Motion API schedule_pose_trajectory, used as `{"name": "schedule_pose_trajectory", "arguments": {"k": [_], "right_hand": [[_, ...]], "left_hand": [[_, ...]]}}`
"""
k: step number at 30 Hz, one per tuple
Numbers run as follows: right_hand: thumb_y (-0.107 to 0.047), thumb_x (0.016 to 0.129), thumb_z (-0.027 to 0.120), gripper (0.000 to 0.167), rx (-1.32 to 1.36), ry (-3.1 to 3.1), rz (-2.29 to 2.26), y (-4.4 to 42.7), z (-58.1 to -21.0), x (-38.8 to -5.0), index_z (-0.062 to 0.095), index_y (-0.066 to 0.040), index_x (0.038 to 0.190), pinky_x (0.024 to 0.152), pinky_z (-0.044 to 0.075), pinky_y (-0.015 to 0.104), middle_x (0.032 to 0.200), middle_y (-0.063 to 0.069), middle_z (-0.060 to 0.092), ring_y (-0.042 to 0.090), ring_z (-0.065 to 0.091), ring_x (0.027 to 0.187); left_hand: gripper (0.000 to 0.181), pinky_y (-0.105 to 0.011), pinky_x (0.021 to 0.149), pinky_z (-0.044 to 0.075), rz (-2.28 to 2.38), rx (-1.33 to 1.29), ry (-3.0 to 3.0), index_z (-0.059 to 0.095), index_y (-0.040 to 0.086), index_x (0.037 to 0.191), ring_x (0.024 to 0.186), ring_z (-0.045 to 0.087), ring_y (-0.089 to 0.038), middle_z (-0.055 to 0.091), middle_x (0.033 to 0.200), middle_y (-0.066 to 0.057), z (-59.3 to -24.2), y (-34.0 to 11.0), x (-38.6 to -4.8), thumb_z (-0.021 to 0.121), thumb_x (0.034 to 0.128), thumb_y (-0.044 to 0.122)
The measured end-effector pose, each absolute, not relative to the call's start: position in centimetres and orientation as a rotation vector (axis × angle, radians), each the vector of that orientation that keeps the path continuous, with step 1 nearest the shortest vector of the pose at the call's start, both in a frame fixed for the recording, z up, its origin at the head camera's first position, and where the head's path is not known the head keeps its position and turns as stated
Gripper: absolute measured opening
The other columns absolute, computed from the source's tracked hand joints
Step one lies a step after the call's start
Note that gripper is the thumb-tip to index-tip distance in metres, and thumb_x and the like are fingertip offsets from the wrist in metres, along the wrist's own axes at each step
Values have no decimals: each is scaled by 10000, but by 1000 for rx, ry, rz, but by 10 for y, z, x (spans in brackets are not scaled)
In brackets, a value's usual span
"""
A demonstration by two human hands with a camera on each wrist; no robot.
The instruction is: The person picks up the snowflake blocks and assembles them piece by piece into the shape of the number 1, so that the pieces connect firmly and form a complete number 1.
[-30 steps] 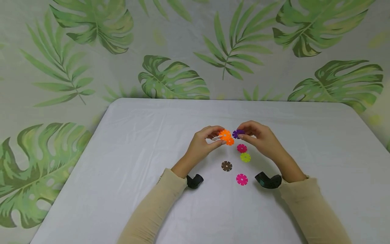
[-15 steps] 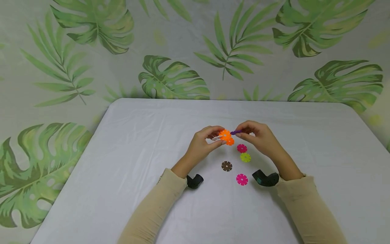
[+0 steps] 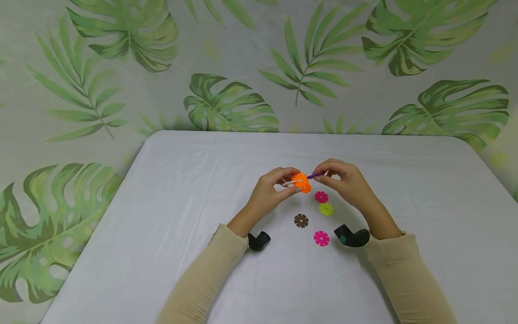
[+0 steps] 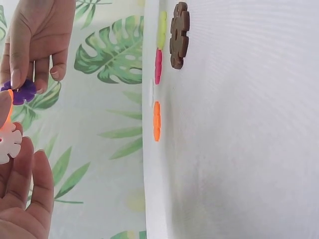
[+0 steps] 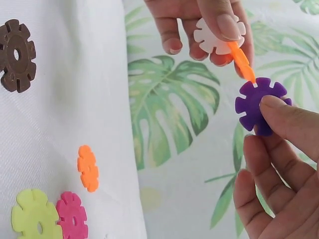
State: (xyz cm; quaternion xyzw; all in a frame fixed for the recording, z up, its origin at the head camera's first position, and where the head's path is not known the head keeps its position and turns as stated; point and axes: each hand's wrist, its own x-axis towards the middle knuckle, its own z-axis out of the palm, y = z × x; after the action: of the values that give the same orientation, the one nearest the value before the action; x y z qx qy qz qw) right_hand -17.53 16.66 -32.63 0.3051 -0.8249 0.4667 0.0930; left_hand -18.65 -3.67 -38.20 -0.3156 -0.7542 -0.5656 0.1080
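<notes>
My left hand (image 3: 269,186) pinches a white notched plastic disc (image 5: 207,40) joined to an orange notched disc (image 5: 242,62). Between thumb and fingers of my right hand (image 3: 341,177) is a purple notched disc (image 5: 249,108). In the right wrist view the purple disc's notched rim meets the end of the orange one; whether they interlock I cannot tell. From the head the purple disc appears nearly edge-on, beside the orange one. Both hands are raised above the table. In the left wrist view, the white disc (image 4: 9,144) is cut off by the frame edge.
On the white-covered table (image 3: 182,202) lie a second orange disc (image 3: 307,188), a dark pink disc (image 3: 321,197), a yellow-green disc (image 3: 326,209), a brown disc (image 3: 301,221) and a bright pink disc (image 3: 321,238). Black wrist devices (image 3: 353,237) hang near both cuffs. Leaf-patterned cloth stands behind.
My right hand has turned the purple disc from face-on to edge-on and moved it slightly left, toward the orange disc. The left hand has barely shifted; its white disc is tilted more edge-on.
</notes>
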Motion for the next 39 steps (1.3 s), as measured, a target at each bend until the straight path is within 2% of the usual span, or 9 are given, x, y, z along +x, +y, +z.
{"name": "schedule_pose_trajectory", "arguments": {"k": [6, 15, 23, 39], "right_hand": [[130, 757, 634, 136, 970, -2403, 1404, 166, -329, -177, 639, 48, 866, 681, 456, 209, 839, 128, 619, 133, 541, 765], [139, 761, 619, 142, 935, -2391, 1553, 167, -332, -176, 610, 100, 897, 686, 497, 185, 853, 183, 608, 200, 605, 761], [135, 749, 632, 116, 924, -2352, 1541, 165, -331, -175, 616, 104, 860, 674, 498, 182, 821, 186, 624, 194, 614, 733], [155, 726, 645, 123, 881, -2330, 1577, 162, -337, -174, 639, 107, 840, 652, 510, 205, 787, 189, 637, 110, 631, 705]], "left_hand": [[330, -391, 736, 493, -1662, -948, -2219, 583, -72, 1066, 864, 561, -248, 607, 949, -163, -358, -38, -170, 690, 757, -27], [334, -365, 739, 502, -1693, -955, -2221, 572, -86, 1076, 870, 582, -272, 596, 959, -182, -351, -38, -166, 674, 760, -57], [334, -268, 727, 502, -1714, -938, -2208, 594, -63, 1072, 853, 593, -254, 614, 1001, -166, -352, -39, -166, 685, 752, -43], [301, -240, 727, 490, -1770, -913, -2226, 607, -63, 1062, 904, 581, -214, 623, 1039, -156, -352, -38, -165, 673, 772, -19]]}}
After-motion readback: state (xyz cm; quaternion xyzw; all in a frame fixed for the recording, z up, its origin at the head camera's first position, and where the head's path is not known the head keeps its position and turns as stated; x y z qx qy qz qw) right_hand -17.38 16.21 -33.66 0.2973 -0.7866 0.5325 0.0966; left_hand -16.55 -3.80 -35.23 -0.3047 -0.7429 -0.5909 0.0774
